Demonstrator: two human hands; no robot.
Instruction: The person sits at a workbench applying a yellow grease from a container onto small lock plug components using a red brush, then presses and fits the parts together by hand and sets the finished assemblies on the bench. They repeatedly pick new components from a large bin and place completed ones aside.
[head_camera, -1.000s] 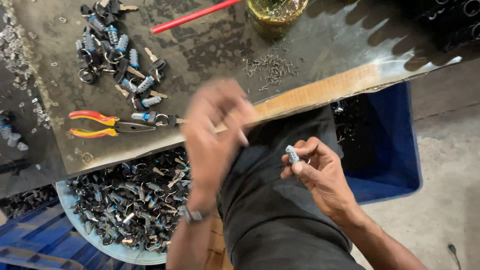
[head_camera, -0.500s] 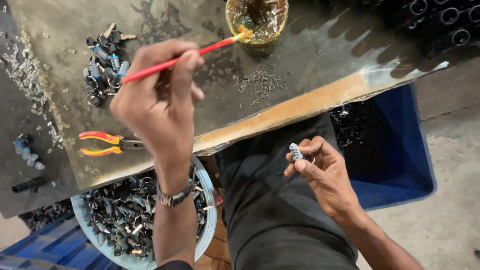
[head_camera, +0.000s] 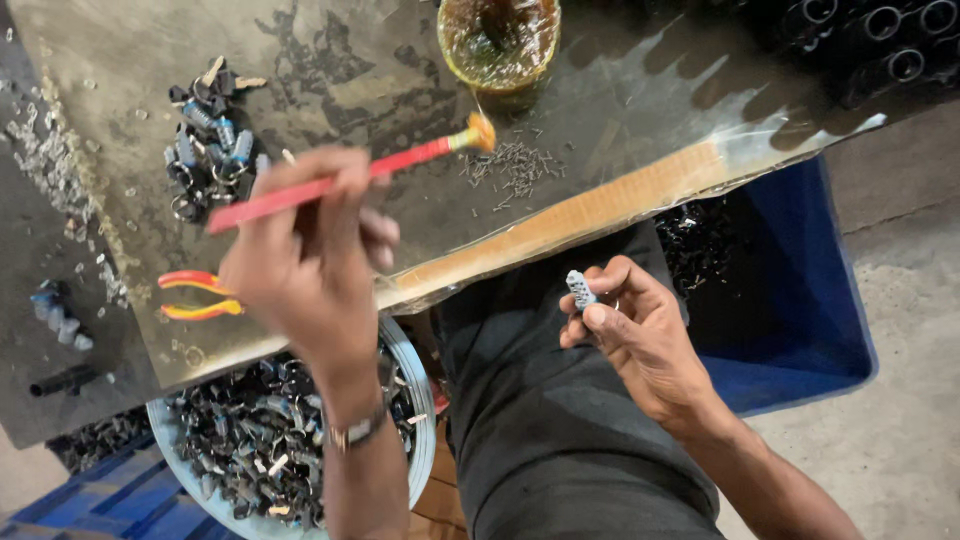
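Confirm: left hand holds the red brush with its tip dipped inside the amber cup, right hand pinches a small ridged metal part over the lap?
Not quite. In the head view the red brush in the left hand has its tip out of the amber cup, hovering just below it over the work board. The right hand does pinch the small ridged metal part.

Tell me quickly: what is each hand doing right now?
Left hand: closed, holding a red brush.
Right hand: closed, holding a small grey ribbed part.
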